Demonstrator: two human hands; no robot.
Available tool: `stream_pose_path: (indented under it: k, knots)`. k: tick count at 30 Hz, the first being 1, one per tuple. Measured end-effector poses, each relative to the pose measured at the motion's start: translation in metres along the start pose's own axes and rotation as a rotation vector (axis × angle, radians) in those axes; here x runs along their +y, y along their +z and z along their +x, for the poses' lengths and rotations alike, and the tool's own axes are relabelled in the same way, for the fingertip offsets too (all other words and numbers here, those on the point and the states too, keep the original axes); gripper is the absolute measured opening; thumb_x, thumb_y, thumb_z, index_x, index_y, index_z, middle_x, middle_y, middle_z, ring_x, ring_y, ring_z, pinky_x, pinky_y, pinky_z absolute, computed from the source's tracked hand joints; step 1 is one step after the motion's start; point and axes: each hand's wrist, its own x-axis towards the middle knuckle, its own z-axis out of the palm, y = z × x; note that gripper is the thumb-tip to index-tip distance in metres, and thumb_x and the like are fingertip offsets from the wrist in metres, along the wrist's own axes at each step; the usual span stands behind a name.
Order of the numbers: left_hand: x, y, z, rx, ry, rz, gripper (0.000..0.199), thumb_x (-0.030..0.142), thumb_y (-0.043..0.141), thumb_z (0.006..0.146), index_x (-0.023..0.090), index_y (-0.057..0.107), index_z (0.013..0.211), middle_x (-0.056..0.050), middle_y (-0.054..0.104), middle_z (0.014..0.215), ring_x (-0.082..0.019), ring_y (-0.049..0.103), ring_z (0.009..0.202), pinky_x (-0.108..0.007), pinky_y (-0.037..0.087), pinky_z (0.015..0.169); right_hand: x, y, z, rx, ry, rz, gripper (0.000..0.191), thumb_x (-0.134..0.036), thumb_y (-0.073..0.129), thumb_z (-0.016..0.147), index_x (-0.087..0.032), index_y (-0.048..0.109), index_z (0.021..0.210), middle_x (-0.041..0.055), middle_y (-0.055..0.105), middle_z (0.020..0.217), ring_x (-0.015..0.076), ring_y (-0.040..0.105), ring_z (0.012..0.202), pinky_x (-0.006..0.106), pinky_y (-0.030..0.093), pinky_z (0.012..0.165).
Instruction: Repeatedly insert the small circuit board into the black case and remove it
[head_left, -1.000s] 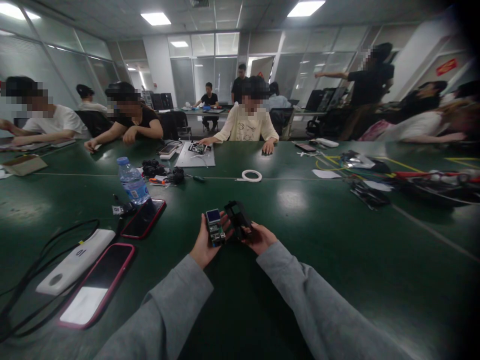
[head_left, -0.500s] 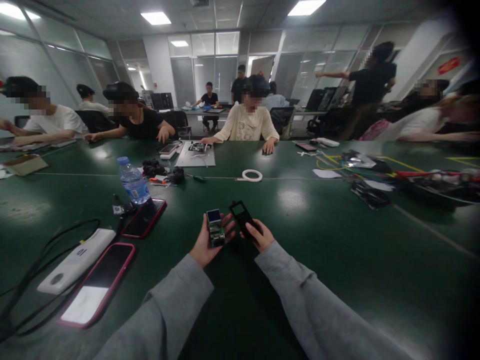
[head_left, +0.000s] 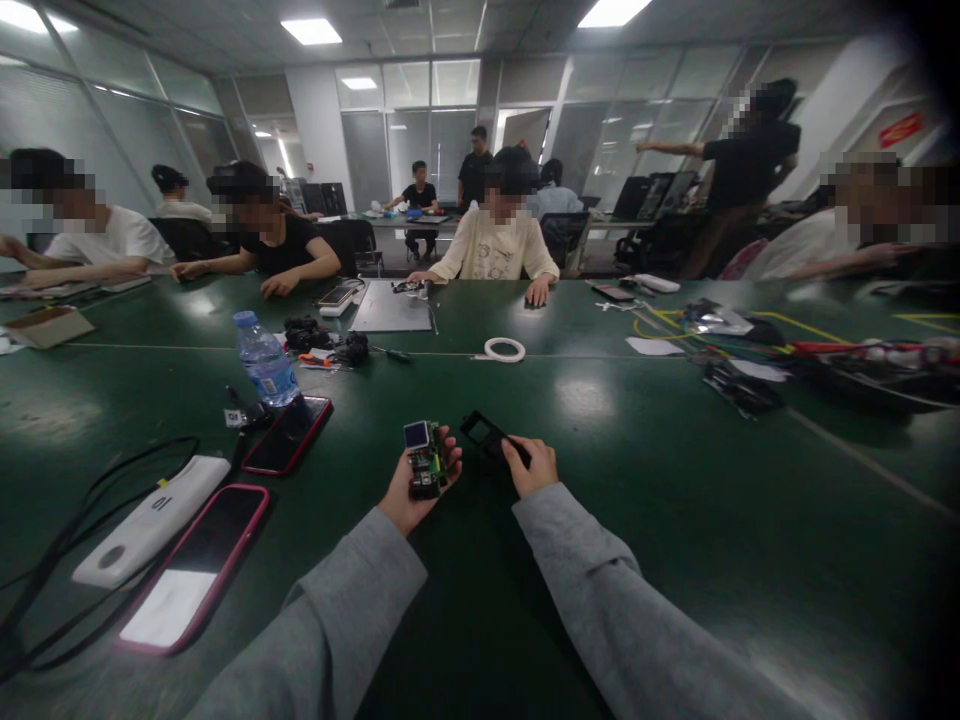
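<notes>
A green circuit board with a small dark screen (head_left: 426,462) rests in my left hand (head_left: 409,492), whose fingers curl round its right side. Just to the right, my right hand (head_left: 534,466) grips the lower end of a black cover with a window opening (head_left: 484,434), thumb on top. The cover is tilted, its upper end toward the board, and a small gap separates the two. Both are held above the green table (head_left: 637,520).
At left are a water bottle (head_left: 267,362), a red-edged phone (head_left: 288,436), a pink-edged phone (head_left: 196,570), a white power bank (head_left: 154,522) and black cables. A white ring (head_left: 504,350) lies ahead. Wires (head_left: 847,365) are heaped at right. People sit across the table.
The board in my left hand has turned and moved slightly left. My right hand has shifted slightly right, and the black cover has tilted flatter. Across the table, a person's hand has lowered.
</notes>
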Motion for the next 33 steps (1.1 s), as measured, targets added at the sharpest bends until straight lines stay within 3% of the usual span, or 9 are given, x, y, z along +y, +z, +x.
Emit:
stream_pose_path:
  k: [9, 12, 15, 18, 21, 24, 28, 30, 33]
  knots:
    - [0.0, 0.004, -0.004, 0.025, 0.008, 0.024, 0.031, 0.023, 0.044, 0.085, 0.016, 0.057, 0.112, -0.006, 0.065, 0.084, -0.017, 0.062, 0.08, -0.034, 0.047, 0.078, 0.002, 0.001, -0.002, 0.004, -0.099, -0.17, 0.036, -0.05, 0.054, 0.074, -0.021, 0.069, 0.09, 0.0097, 0.055, 0.086, 0.0262, 0.044, 0.09, 0.043, 0.034, 0.085]
    - [0.0, 0.004, -0.003, -0.029, -0.002, 0.027, 0.029, 0.024, 0.044, 0.085, 0.015, 0.057, 0.109, -0.005, 0.062, 0.081, -0.014, 0.06, 0.073, -0.031, 0.047, 0.073, 0.003, 0.001, -0.002, 0.02, -0.104, -0.197, 0.036, -0.048, 0.052, 0.076, -0.02, 0.068, 0.09, 0.01, 0.056, 0.086, 0.0259, 0.045, 0.088, 0.042, 0.036, 0.082]
    - [0.002, 0.003, -0.001, -0.087, -0.019, 0.018, 0.029, 0.032, 0.047, 0.085, 0.014, 0.057, 0.105, -0.004, 0.059, 0.078, -0.012, 0.057, 0.068, -0.028, 0.047, 0.068, 0.005, 0.002, 0.0, 0.038, -0.118, -0.21, 0.038, -0.049, 0.048, 0.078, -0.018, 0.067, 0.088, 0.0102, 0.057, 0.084, 0.0249, 0.047, 0.085, 0.042, 0.036, 0.082]
    - [0.002, 0.002, 0.001, -0.066, -0.024, 0.018, 0.039, 0.045, 0.049, 0.083, 0.013, 0.056, 0.104, -0.005, 0.059, 0.081, -0.013, 0.057, 0.069, -0.028, 0.047, 0.065, 0.004, 0.001, 0.002, 0.072, -0.146, -0.222, 0.04, -0.049, 0.044, 0.08, -0.016, 0.066, 0.086, 0.0098, 0.058, 0.082, 0.0242, 0.049, 0.084, 0.043, 0.035, 0.083]
    - [0.002, 0.002, 0.004, -0.008, -0.005, 0.028, 0.041, 0.049, 0.051, 0.081, 0.014, 0.057, 0.102, -0.007, 0.06, 0.085, -0.015, 0.059, 0.073, -0.028, 0.047, 0.066, -0.008, -0.006, -0.001, 0.166, -0.177, -0.237, 0.039, -0.047, 0.043, 0.081, -0.015, 0.061, 0.096, 0.0114, 0.057, 0.092, 0.0265, 0.048, 0.093, 0.047, 0.031, 0.089]
    - [0.001, 0.003, 0.005, 0.063, 0.016, 0.046, 0.039, 0.049, 0.052, 0.08, 0.014, 0.058, 0.097, -0.007, 0.061, 0.086, -0.017, 0.06, 0.076, -0.03, 0.048, 0.067, -0.034, -0.012, -0.013, 0.239, -0.352, -0.24, 0.037, -0.039, 0.047, 0.08, -0.015, 0.055, 0.107, 0.0123, 0.051, 0.106, 0.0274, 0.043, 0.105, 0.048, 0.029, 0.093]
    - [0.001, 0.007, 0.005, 0.107, 0.021, 0.101, 0.042, 0.051, 0.05, 0.08, 0.013, 0.059, 0.096, -0.008, 0.063, 0.085, -0.018, 0.061, 0.076, -0.03, 0.048, 0.068, -0.072, -0.002, -0.044, 0.039, -0.632, -0.194, 0.039, -0.028, 0.053, 0.079, -0.019, 0.048, 0.117, 0.0115, 0.046, 0.11, 0.0258, 0.045, 0.104, 0.044, 0.038, 0.09]
    - [0.001, 0.01, 0.004, 0.118, 0.011, 0.118, 0.047, 0.053, 0.047, 0.081, 0.011, 0.06, 0.095, -0.009, 0.064, 0.081, -0.02, 0.062, 0.076, -0.031, 0.049, 0.07, -0.084, 0.01, -0.058, -0.074, -0.66, -0.167, 0.047, -0.03, 0.055, 0.079, -0.019, 0.042, 0.123, 0.0129, 0.044, 0.112, 0.0263, 0.045, 0.104, 0.044, 0.041, 0.089]
    - [0.002, 0.014, 0.002, 0.114, -0.009, 0.127, 0.054, 0.057, 0.044, 0.08, 0.008, 0.062, 0.095, -0.011, 0.066, 0.08, -0.022, 0.063, 0.08, -0.034, 0.049, 0.074, -0.091, 0.026, -0.07, -0.146, -0.644, -0.126, 0.059, -0.035, 0.059, 0.078, -0.016, 0.033, 0.128, 0.0151, 0.04, 0.115, 0.0273, 0.043, 0.108, 0.043, 0.044, 0.09]
